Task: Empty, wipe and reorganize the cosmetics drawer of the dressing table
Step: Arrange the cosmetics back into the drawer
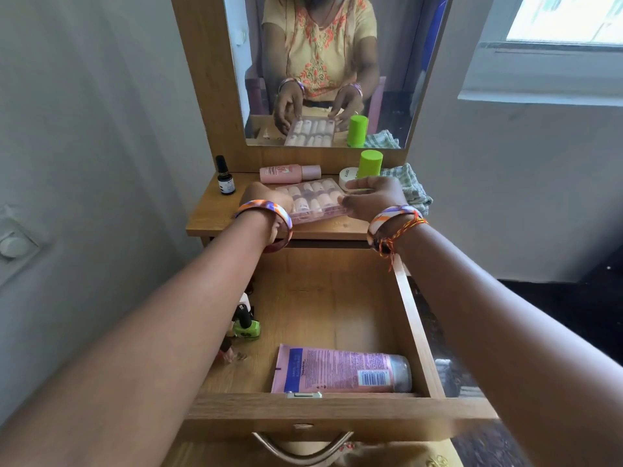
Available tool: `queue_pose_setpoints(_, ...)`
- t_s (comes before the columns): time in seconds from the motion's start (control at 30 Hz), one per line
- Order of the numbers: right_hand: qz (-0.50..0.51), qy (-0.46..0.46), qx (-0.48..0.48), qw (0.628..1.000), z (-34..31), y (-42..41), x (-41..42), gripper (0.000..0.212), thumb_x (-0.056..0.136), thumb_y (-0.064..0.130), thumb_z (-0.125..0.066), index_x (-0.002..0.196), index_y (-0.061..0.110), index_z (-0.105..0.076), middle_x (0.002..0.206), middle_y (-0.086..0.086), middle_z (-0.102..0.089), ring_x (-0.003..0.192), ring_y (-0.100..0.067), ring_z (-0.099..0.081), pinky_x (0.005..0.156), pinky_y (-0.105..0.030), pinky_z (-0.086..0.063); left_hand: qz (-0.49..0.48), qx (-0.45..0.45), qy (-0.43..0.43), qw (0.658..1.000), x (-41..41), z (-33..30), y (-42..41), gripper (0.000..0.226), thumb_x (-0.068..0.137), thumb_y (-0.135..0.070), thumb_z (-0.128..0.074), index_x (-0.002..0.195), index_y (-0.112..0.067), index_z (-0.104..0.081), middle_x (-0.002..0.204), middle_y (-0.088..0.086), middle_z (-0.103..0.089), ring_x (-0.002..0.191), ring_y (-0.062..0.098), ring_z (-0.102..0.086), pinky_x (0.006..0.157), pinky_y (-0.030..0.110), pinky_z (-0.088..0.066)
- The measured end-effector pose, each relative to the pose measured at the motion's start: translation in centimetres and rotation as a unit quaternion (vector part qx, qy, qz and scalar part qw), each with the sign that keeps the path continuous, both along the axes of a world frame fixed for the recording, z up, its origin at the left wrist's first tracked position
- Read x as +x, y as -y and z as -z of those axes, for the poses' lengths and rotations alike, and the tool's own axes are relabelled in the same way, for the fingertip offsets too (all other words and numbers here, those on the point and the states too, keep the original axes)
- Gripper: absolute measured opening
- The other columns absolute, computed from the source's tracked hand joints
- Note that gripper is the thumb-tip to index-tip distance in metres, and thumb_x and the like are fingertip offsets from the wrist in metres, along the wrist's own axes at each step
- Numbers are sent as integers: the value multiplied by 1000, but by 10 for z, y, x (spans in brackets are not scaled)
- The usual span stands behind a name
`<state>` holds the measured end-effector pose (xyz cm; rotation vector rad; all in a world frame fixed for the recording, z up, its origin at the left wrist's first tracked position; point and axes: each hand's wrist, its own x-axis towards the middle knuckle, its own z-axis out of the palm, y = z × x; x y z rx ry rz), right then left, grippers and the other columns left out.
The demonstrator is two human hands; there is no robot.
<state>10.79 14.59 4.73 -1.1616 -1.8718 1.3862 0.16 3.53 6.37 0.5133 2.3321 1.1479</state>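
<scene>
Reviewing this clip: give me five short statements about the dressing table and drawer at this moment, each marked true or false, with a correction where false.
1. Both the left hand and the right hand hold the clear nail box on the tabletop. True.
2. The drawer is shut. False: it is pulled out and open.
3. A pink tube lies on its side in the drawer near the front. True.
4. The green-capped container lies inside the drawer. False: it stands on the tabletop, near the mirror.
5. The checked cloth is in the left hand. False: it lies on the tabletop at the right, held by neither hand.
</scene>
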Motion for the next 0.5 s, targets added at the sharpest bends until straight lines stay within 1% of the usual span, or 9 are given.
queue_pose_setpoints(0.03,0,-1,1,1000,-3,1,2,22,75,7,-74,96,5,-67,87,-7,-66,79,-20,-65,85,-34,-56,-5,10,10,1000,1,0,2,40,92,-8,-52,59,-12,-29,65,4,-34,91,22,-41,80,33,-36)
queue_pose_setpoints(0.1,-6,-9,-8,1000,-9,7,8,23,75,6,-74,96,4,-67,93,-11,-68,87,-23,-67,89,-35,-55,-30,48,33,998,5,-4,9,35,88,-4,-56,60,-8,-35,67,9,-43,86,26,-48,79,36,-44)
queue_pose_setpoints(0.2,-12,-15,-33,999,-17,15,16,26,76,1,-73,100,0,-66,97,-15,-65,97,-29,-66,90,-38,-54,-31,72,52,996,11,-8,18,17,85,-2,-60,73,3,-48,83,11,-53,88,28,-53,81,35,-48)
queue_pose_setpoints(0.23,-18,-14,-38,999,-20,18,19,26,76,0,-72,101,-2,-66,95,-15,-63,94,-28,-66,87,-37,-55,-26,77,50,995,13,-11,21,10,85,-3,-61,86,3,-53,89,12,-54,90,27,-54,83,33,-48)
queue_pose_setpoints(0.3,-33,-3,-51,998,-26,23,25,14,77,-1,-71,90,0,-65,90,-12,-62,83,-24,-63,74,-30,-58,-21,85,48,995,13,-14,26,28,82,-4,-65,108,2,-56,106,14,-59,101,30,-59,92,33,-49)
queue_pose_setpoints(0.37,-54,11,-69,996,-34,30,34,10,78,0,-70,76,4,-62,78,-9,-61,68,-18,-61,58,-23,-57,-14,113,69,991,13,-15,29,32,80,0,-66,110,10,-58,113,17,-62,104,31,-61,95,35,-49)
queue_pose_setpoints(0.4,-64,19,-81,994,-38,33,40,9,79,0,-70,76,4,-61,75,-8,-60,63,-16,-60,52,-21,-56,-8,126,84,988,17,-17,33,29,81,2,-66,107,12,-59,109,18,-63,99,30,-62,92,33,-50)
queue_pose_setpoints(0.43,-73,21,-95,993,-41,36,46,7,79,0,-69,83,1,-62,75,-9,-61,63,-15,-60,50,-21,-56,0,138,98,986,19,-19,36,23,82,2,-65,102,13,-61,99,18,-62,89,27,-63,82,28,-52)
queue_pose_setpoints(0.5,-90,18,-142,986,-46,39,56,21,79,-2,-67,99,-6,-60,84,-14,-63,69,-20,-62,55,-27,-58,20,162,128,978,25,-24,43,7,84,3,-61,79,7,-59,79,15,-58,58,17,-63,51,19,-52)
